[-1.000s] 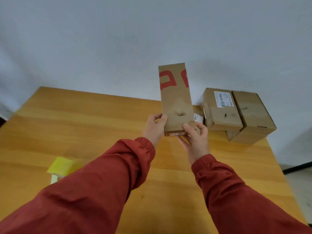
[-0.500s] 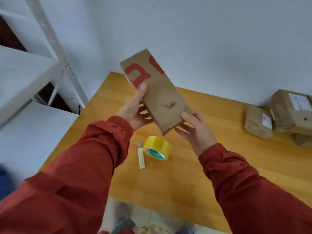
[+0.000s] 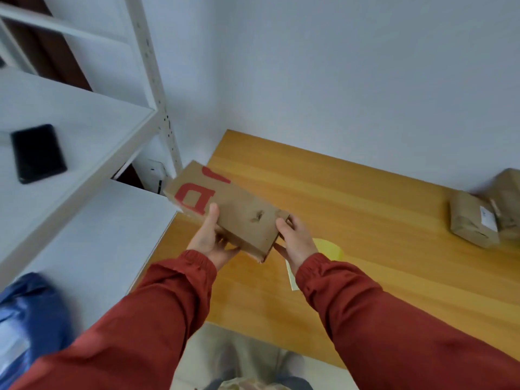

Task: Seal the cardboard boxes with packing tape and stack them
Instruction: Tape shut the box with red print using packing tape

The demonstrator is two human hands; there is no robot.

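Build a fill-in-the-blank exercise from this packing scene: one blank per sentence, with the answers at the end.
1. The left hand and right hand hold a cardboard box whose lettering is ___.
2. The black device lies on a ___ shelf.
3. The yellow tape roll on the wooden table is partly hidden behind the ___ hand.
Missing words: red; white; right.
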